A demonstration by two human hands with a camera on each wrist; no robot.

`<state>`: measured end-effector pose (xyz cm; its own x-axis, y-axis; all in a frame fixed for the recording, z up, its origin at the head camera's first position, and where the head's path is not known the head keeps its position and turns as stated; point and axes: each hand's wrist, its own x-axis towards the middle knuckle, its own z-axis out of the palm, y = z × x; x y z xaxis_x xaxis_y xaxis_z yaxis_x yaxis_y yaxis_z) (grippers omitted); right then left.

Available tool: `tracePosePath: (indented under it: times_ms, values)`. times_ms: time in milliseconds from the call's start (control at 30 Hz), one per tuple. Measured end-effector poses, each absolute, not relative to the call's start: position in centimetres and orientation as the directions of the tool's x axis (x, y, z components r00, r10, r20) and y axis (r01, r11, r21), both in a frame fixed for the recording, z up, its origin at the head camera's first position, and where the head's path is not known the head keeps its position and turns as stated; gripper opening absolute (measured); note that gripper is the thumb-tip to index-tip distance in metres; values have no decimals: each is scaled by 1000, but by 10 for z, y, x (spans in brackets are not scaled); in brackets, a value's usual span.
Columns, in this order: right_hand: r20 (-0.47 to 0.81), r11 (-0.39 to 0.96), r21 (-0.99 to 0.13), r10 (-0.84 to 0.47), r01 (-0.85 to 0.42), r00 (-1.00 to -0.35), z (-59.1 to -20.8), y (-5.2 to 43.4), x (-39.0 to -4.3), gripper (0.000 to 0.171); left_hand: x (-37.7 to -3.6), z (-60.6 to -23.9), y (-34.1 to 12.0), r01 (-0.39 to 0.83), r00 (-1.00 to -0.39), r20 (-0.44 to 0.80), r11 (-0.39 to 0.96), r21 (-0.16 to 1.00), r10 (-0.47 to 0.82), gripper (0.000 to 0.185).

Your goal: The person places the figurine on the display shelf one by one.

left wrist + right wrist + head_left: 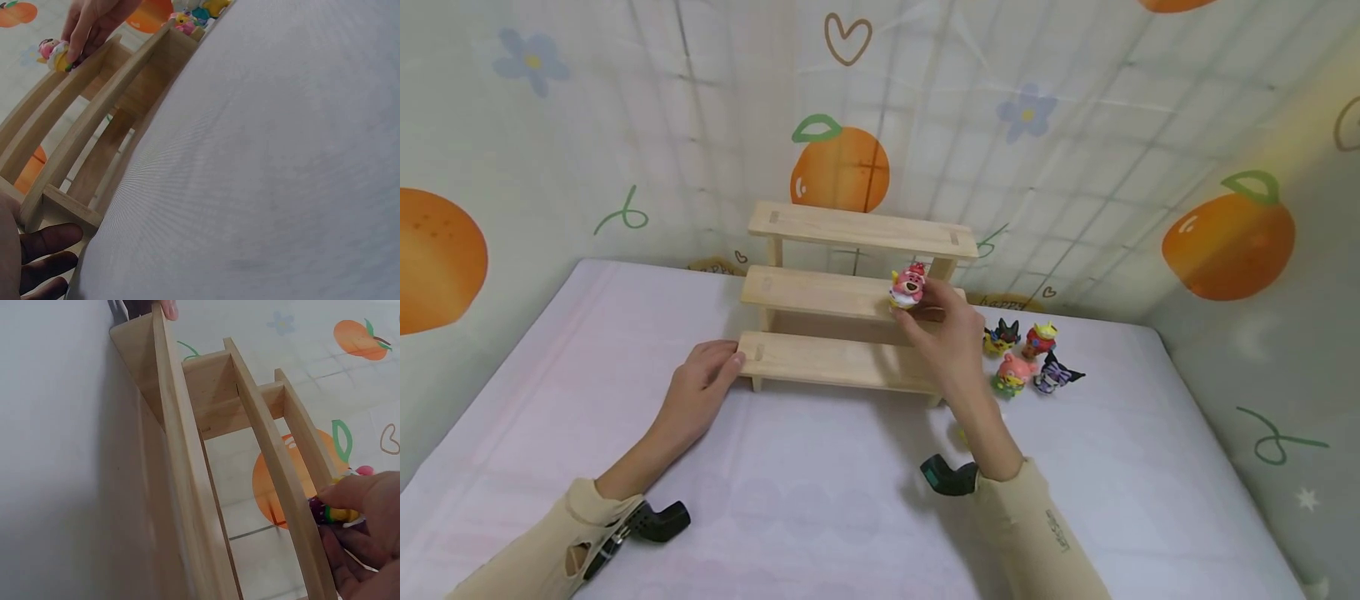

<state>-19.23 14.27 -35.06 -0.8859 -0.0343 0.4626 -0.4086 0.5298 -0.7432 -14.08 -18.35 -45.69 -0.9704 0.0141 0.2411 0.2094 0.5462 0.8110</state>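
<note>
A three-step wooden shelf (pixel 820 292) stands on the white table. My right hand (pixel 942 329) pinches a small pink toy figure (pixel 907 287) at the right end of the middle step; the same figure (pixel 52 52) shows in the left wrist view and partly in the right wrist view (pixel 337 512). My left hand (pixel 703 385) rests against the left end of the bottom step, fingers relaxed (pixel 44 250). Whether the figure stands on the step or hangs just above it is unclear.
Several small toy figures (pixel 1030 357) stand in a cluster on the table right of the shelf. The table's white cover (pixel 820 500) reaches a wall cloth printed with oranges (pixel 838 171) behind and at both sides.
</note>
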Motion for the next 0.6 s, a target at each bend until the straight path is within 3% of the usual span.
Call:
tracePosePath:
  times_ms: [300, 600]
  values:
    - [419, 554, -742, -55, -377, -906, -350, 126, -195, 40, -141, -458, -184, 222, -967, 253, 536, 815, 15, 42]
    - [453, 555, -710, -112, -434, -884, -351, 98, -202, 40, -141, -459, -185, 220, -968, 252, 534, 816, 12, 42]
